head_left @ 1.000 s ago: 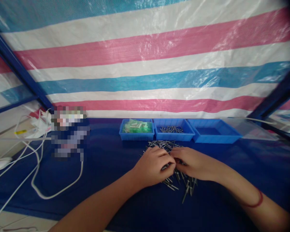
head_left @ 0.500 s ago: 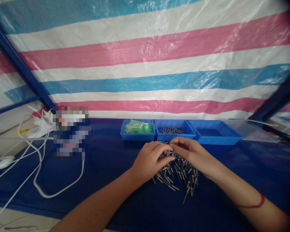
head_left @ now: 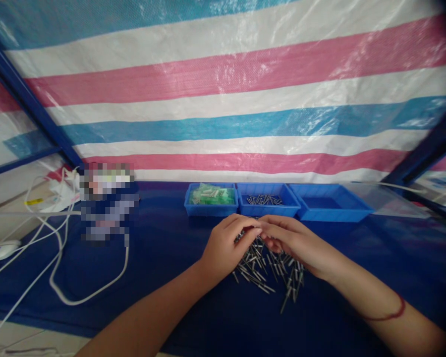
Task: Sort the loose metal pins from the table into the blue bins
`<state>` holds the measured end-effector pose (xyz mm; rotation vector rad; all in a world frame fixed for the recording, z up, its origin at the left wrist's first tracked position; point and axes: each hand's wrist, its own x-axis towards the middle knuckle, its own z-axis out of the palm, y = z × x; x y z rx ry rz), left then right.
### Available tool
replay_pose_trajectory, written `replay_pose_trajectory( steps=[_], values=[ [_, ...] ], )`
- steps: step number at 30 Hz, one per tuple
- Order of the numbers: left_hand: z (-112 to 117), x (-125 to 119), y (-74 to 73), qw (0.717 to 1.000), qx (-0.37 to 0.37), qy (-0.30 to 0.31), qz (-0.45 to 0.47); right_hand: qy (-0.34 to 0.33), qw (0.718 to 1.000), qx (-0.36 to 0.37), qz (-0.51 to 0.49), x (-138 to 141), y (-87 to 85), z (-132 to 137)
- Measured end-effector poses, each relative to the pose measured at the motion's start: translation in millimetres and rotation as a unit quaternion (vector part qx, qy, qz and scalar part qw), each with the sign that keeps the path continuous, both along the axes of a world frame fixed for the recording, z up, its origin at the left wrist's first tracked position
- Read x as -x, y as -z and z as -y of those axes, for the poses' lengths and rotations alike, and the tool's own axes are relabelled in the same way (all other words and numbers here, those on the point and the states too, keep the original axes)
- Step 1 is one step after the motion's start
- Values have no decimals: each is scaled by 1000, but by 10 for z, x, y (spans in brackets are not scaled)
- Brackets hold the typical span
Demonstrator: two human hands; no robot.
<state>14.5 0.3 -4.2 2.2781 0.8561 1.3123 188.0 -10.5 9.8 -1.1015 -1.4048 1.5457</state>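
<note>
A loose pile of blind rivets (head_left: 258,263), thin metal pins with thicker sleeves, is spread on the dark blue table. Over its far part, my left hand (head_left: 226,243) has thumb and fingertips pressed together. My right hand (head_left: 295,240) meets it from the other side, its fingers curled and closed against the left fingertips. Whatever lies between the fingertips is hidden or too small to make out. Just beyond the hands, a blue bin (head_left: 269,206) holds several more rivets.
Left of that bin, another blue bin (head_left: 211,210) contains green-and-clear plastic packets. To its right is a third blue bin (head_left: 334,214). White cables (head_left: 78,300) run over the table's left side, near a white mouse (head_left: 2,250). Striped sheeting (head_left: 223,129) hangs behind.
The left thumb has moved up to the left fingertips, closing the gap between them. The right fingers have curled lower over the pile. The bins are unchanged.
</note>
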Motion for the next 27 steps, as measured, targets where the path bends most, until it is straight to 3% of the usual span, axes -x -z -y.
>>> replay_pose_trajectory(
  steps=[8,14,19,22,27],
  values=[
    [-8,-1,-3,997,59,-48,21,4,999,-48,9,-15,-38,27],
    [-31,-3,-8,994,110,-14,14,43,976,-187,105,-6,-59,39],
    [-52,-6,32,992,126,13,-19,53,933,-288,208,-14,-64,77],
    [-61,-12,56,993,112,-1,-30,69,896,-349,265,-47,-102,72],
    [-72,-23,80,994,94,-62,-16,228,800,-434,347,-234,-83,-200]
  ],
)
